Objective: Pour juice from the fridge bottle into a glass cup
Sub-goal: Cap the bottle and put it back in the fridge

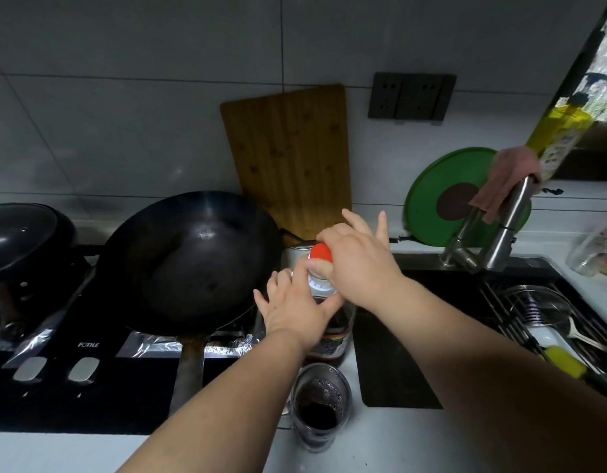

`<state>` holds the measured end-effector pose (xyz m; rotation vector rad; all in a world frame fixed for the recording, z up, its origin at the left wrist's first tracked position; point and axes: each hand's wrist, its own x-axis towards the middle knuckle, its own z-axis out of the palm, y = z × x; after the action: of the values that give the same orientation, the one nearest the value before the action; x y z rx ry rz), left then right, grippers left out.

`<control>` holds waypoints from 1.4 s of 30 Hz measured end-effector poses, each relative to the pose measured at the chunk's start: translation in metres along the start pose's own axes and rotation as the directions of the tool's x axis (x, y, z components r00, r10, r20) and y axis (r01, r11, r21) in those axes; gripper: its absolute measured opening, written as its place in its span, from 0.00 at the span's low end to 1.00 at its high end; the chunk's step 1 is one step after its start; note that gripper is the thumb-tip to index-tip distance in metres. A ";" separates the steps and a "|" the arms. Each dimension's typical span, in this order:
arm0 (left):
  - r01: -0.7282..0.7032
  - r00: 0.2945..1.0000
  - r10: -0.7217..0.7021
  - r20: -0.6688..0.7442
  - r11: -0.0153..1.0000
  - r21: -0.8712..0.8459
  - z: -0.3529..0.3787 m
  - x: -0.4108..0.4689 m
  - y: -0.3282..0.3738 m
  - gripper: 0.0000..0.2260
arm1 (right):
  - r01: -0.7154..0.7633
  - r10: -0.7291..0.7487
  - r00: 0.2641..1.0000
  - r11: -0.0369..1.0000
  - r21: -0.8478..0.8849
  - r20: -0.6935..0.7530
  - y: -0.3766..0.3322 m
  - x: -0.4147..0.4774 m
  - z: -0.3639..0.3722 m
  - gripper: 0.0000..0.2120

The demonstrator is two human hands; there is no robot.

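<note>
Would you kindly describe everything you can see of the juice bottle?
The juice bottle is clear plastic with an orange-red cap, dark liquid and a label low down. It stands upright on the white counter behind the glass cup. The left hand grips its shoulder; the right hand pinches the cap.

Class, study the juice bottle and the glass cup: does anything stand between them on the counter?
Nothing visible does. The bottle stands directly behind the glass cup, though its red cap is on, gripped by the right hand.
</note>
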<state>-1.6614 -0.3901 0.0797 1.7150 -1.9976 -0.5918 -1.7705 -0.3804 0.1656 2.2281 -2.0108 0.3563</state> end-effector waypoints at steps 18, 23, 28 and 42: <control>-0.052 0.999 0.052 -0.016 0.998 0.040 0.002 0.002 -0.008 0.38 | 0.171 -0.105 0.979 0.884 0.434 -0.172 0.015 -0.017 0.029 0.16; -0.062 0.997 0.065 -0.046 0.997 0.054 0.006 0.005 -0.011 0.35 | 0.165 -0.058 0.960 0.906 0.390 -0.273 0.009 -0.008 0.042 0.13; -0.081 0.994 0.085 -0.064 0.995 0.054 0.008 0.005 -0.012 0.37 | 0.120 0.000 0.962 0.898 0.422 -0.273 0.015 -0.010 0.039 0.22; -0.053 0.998 0.053 0.044 0.999 -0.002 -0.005 0.000 -0.004 0.40 | 0.073 0.073 0.946 0.901 0.427 -0.317 0.015 -0.024 0.065 0.28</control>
<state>-1.6550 -0.3904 0.0811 1.6571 -2.0661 -0.6170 -1.7817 -0.3748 0.0955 2.1977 -1.8878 1.1984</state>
